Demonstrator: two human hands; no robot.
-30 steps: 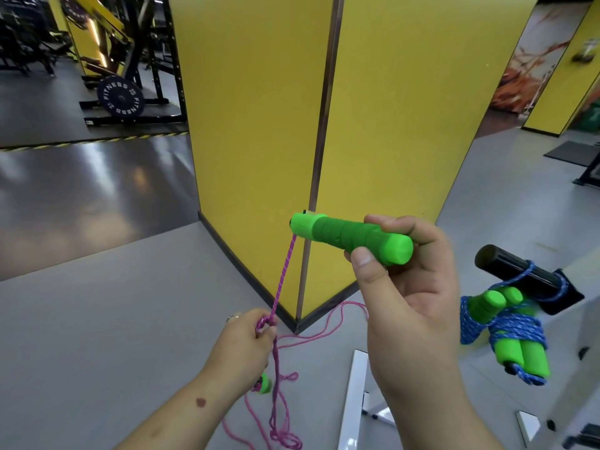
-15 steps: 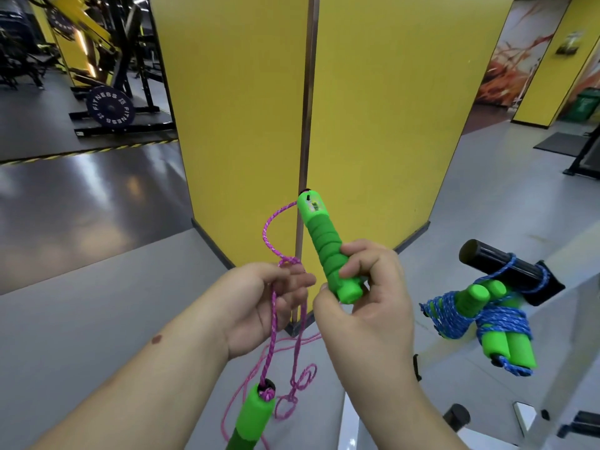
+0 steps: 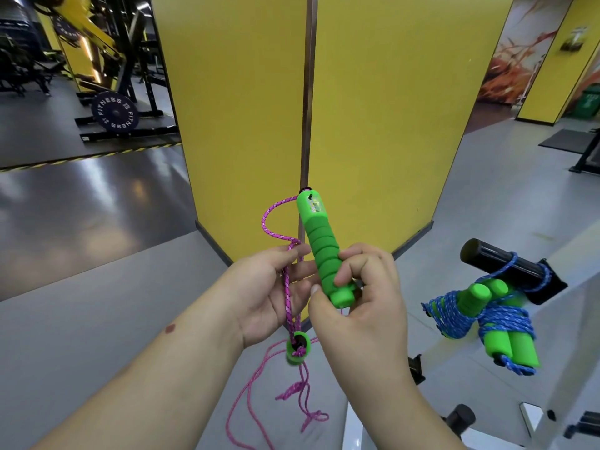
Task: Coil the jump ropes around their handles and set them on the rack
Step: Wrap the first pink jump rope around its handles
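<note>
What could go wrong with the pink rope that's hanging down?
The loose pink rope dangles in loops below the left hand, so it might knot or snag before it gets wound. The second green handle hangs free and may swing, tugging the cord. The right hand grips only the low end of the upright handle, which could tip.

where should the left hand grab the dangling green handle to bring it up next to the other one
Take the second green handle round its foam barrel, coming from the left and below. It hangs end-on under the left hand on the pink rope, so only its rope-end rim faces up, and that is a poor grip. The right hand already holds the upright handle.
</note>
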